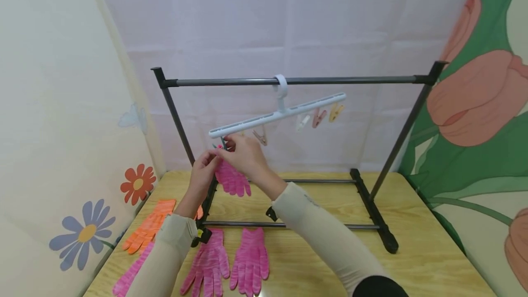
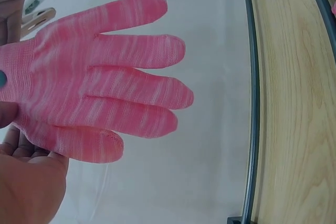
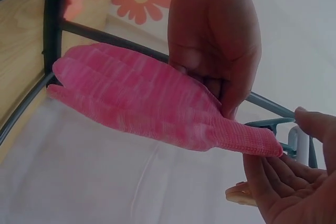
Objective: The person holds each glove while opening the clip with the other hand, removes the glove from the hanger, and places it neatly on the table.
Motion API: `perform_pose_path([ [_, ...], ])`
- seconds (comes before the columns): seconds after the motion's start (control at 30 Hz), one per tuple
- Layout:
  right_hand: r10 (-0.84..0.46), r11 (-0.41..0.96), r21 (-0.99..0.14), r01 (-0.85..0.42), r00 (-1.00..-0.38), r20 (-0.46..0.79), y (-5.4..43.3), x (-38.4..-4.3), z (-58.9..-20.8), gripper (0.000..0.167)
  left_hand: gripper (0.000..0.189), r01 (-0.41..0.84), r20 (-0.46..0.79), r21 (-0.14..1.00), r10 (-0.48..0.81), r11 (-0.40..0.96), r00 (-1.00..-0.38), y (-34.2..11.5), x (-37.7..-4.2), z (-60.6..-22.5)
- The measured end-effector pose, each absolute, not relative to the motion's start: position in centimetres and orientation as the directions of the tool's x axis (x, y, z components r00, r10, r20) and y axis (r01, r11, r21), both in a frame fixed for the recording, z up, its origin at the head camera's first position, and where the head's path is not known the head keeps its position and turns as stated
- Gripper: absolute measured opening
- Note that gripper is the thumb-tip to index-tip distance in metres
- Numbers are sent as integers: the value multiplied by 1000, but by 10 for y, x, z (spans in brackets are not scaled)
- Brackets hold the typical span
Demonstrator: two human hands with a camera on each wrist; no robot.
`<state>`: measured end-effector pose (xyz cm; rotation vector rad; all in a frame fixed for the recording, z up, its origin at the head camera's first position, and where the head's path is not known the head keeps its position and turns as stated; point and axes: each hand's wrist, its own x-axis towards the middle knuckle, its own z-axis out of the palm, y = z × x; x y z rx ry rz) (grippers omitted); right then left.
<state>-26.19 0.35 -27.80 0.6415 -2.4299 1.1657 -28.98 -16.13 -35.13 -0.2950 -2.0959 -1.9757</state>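
A pink knitted glove [image 1: 233, 181] hangs fingers down below the low left end of the white hanger [image 1: 247, 124]. My left hand [image 1: 201, 174] pinches its cuff, seen close in the right wrist view, where the glove [image 3: 142, 100] lies across the middle. At that hanger end, my right hand [image 1: 248, 156] pinches a dark green clothespin [image 3: 265, 123] between thumb and fingers, right at the cuff. In the left wrist view the glove's palm side or back [image 2: 105, 72] spreads flat; only a small green tip of the clothespin [image 2: 2, 78] shows there.
The hanger hooks over a black rack's top bar [image 1: 350, 79] and tilts. Beige [image 1: 261, 137], white [image 1: 303, 123], pink [image 1: 318, 118] and yellow [image 1: 336, 112] clothespins hang along it. More pink gloves [image 1: 250, 260] and orange gloves [image 1: 150, 226] lie on the wooden table [image 1: 321, 260].
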Motion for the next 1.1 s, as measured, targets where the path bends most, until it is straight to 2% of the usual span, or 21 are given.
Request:
perform_pose_path([
  [0.4, -235, 568, -589, -575, -799, 554, -2, -266, -285, 22, 32, 291, 291, 957, -45, 11, -956, -161, -286, -358],
  [0.67, -248, 538, -586, -606, -778, 577, -2, -271, -288, 26, 6, 373, 369, 923, -54, -96, -928, -159, -286, -361],
  [0.93, -223, 619, -518, -591, -764, 605, -4, -272, -284, 30, 8, 392, 389, 913, -49, -118, -920, -161, -284, -362],
  [1.1, -204, 588, -566, -577, -784, 587, -5, -271, -282, 33, 4, 409, 407, 906, -46, -111, -912, -164, -283, -364],
])
